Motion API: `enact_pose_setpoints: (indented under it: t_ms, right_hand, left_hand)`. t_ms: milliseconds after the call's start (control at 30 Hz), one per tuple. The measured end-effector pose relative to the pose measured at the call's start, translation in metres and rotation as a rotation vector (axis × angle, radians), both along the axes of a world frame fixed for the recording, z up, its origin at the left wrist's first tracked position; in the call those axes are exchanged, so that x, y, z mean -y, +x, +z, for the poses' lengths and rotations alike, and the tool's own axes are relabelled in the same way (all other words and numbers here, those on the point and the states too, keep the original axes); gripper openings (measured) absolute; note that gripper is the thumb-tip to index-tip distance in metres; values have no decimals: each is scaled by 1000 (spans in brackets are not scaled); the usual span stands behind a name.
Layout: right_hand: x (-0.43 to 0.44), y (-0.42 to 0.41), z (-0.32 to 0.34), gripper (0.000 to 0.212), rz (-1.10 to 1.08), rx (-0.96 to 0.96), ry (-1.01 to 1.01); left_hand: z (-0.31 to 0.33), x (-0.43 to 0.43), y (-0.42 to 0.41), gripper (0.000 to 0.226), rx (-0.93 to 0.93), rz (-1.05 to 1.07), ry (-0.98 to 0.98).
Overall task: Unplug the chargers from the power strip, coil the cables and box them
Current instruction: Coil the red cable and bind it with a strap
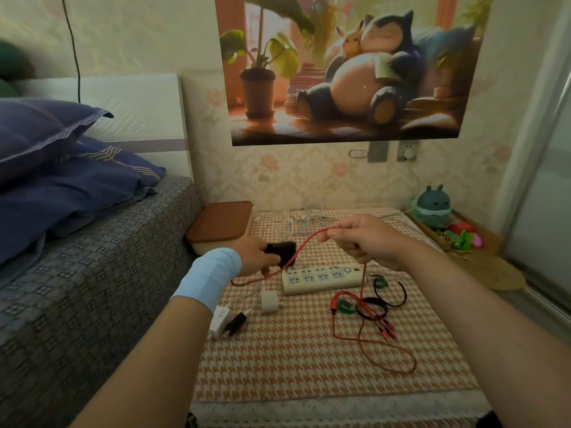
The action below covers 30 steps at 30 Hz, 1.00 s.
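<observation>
The left hand [251,254], a pale blue band [213,273] on its wrist, grips a black charger [281,249] with curled fingers [272,258], holding it in the air just past the left end of the white power strip [321,278], which lies across the checked cloth of the table [293,366]. The right hand [367,239] is raised beside it, thumb and fingertips [332,234] pinching the red cable [309,238] that runs from the charger. Past the pinch the cable drops in front of the strip and spreads in loose loops on the cloth, its red plug ends near a black cable [392,304]. A white charger [269,301] stands just before the strip's left end. Another white adapter [221,319] and a black plug [237,323] lie by the left forearm. White cables [304,217] lie tangled at the table's far side, near a brown-lidded box [221,223].
</observation>
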State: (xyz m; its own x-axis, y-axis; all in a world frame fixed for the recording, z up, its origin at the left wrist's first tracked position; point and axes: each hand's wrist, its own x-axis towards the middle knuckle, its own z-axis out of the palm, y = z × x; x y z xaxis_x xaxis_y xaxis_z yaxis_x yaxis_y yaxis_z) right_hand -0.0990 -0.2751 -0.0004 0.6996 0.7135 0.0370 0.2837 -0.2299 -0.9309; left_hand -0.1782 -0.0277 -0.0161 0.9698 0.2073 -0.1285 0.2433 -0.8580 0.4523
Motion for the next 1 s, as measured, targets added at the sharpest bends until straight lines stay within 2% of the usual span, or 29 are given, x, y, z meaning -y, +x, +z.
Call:
enact_pose_setpoints:
  t_ms: [133,200,233,267,300,333,400,433,500,567,600,633,733,767,833,900,1000]
  right_hand:
    - [-7,-12,1,23,106,49,-105]
    - [-10,-15,-4,22,105,77,-174]
    - [-11,-16,-6,22,100,86,-199]
    - [-13,-17,-9,22,94,103,-219]
    - [-15,-18,-11,23,83,127,-235]
    - [-17,-18,-13,24,65,146,-241]
    - [-21,-18,-14,30,25,152,-222]
    - [-23,-18,-14,32,14,143,-204]
    - [-24,-17,-11,33,8,138,-199]
    - [-21,-15,-10,34,5,141,-243]
    - [-18,-13,-10,34,4,106,-265]
    - [-15,-10,-10,33,3,54,-286]
    - [1,-1,-9,30,-20,-7,-352]
    - [5,1,-7,30,-35,-10,-356]
    - [9,2,-2,28,-52,-19,-314]
    - [8,-1,6,27,-71,25,-254]
    - [-2,-11,15,30,-83,170,-198]
  left_hand:
    - [-30,22,-5,28,-434,-139,34]
    - [-38,29,-2,34,-447,-177,137]
    - [-35,32,-1,36,-385,-185,203]
    - [-30,37,0,37,-269,-161,180]
    - [-23,41,3,35,-121,-143,43]
    - [-16,46,5,33,-25,-119,-243]
    - [-4,51,3,35,-13,-83,-822]
    - [-1,49,2,40,-57,-102,-907]
    - [0,46,2,47,-102,-122,-755]
    - [6,41,1,43,7,-88,-593]
    - [9,37,1,38,108,-55,-640]
    - [10,29,2,35,219,-11,-785]
    - [14,4,0,38,520,138,-1418]
    - [15,-3,-3,38,585,180,-1520]
    - [14,-11,-1,38,630,297,-1477]
    - [9,-12,5,40,577,379,-1261]
    - [3,0,8,28,625,337,-702]
